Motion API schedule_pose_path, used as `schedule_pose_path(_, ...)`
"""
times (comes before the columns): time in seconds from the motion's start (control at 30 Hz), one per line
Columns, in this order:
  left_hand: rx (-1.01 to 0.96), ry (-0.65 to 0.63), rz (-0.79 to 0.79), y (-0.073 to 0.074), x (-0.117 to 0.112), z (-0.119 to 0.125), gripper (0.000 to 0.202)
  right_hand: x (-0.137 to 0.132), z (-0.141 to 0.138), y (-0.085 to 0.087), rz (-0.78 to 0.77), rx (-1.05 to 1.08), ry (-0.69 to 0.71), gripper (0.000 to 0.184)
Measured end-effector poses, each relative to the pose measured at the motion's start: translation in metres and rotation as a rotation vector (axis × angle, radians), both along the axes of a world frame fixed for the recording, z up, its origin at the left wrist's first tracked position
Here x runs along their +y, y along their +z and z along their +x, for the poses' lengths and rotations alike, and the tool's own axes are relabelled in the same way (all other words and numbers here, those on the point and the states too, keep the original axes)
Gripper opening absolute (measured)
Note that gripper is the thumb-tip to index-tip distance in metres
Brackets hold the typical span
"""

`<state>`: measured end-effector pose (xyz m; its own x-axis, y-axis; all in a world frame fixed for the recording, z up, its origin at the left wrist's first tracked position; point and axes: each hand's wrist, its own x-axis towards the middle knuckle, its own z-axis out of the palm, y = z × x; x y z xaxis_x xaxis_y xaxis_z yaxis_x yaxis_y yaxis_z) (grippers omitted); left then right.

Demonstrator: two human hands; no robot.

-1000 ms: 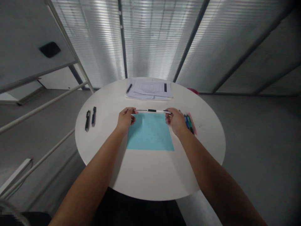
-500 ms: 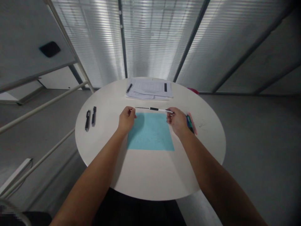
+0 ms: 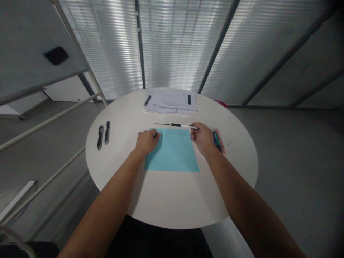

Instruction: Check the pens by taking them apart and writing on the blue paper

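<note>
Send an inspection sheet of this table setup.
surface: round white table
job's things: black-and-white pen; blue sheet
hands: right hand holds the pen's right end; left hand rests on the sheet's upper-left corner, small dark item at its fingers, too small to identify
clutter: two black pens; stacked papers with black pen and black bar; blue and green pens; pink item; pink object at the far rim
cables: nothing seen
surroundings: slatted blinds; grey floor; white rails
</note>
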<state>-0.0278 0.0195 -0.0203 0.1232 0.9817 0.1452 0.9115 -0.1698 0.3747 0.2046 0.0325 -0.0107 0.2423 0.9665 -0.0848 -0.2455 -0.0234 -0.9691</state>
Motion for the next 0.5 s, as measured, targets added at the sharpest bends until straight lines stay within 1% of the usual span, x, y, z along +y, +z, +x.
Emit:
schedule_pose_path(0.13,0.022,0.017,0.001,0.0008,-0.0014,0.0008,0.032,0.0008,0.0010,-0.0014,0.005,-0.008,0.015,0.015)
schedule_pose_path(0.37,0.075,0.043,-0.025,0.0048,-0.0050,0.0033,0.026,0.0011,0.0017,-0.0023,0.001,-0.009,0.017,0.015)
schedule_pose_path(0.5,0.071,0.061,-0.018,0.0049,-0.0059,0.0032,0.025,0.0006,0.0015,-0.0019,0.001,-0.007,0.018,0.015)
